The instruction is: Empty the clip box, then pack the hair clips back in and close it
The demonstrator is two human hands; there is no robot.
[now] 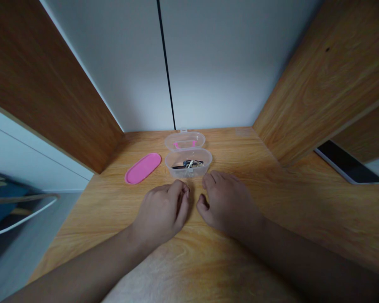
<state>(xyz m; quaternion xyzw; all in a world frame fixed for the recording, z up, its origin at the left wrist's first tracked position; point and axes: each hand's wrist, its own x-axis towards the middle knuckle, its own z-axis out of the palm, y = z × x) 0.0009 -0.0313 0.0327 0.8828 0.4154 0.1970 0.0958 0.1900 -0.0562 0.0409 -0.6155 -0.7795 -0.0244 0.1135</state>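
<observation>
My left hand (162, 212) rests on the wooden desk (271, 210), fingers curled into a loose fist with nothing visible in them. Beside it, my right hand (229, 202) lies palm down with its fingers bent under; whether it holds anything is hidden. Just beyond both hands stands a clear plastic box (188, 162) with its hinged lid (185, 140) open toward the wall. Several small dark and metallic items lie inside the box. A pink oval lid (143, 168) lies flat on the desk to the left of the box.
Wooden side panels wall in the desk on the left (50, 84) and right (318, 84), with a white wall behind. A dark phone or tablet (347, 162) lies at the far right. A chair (15, 210) stands past the desk's left edge.
</observation>
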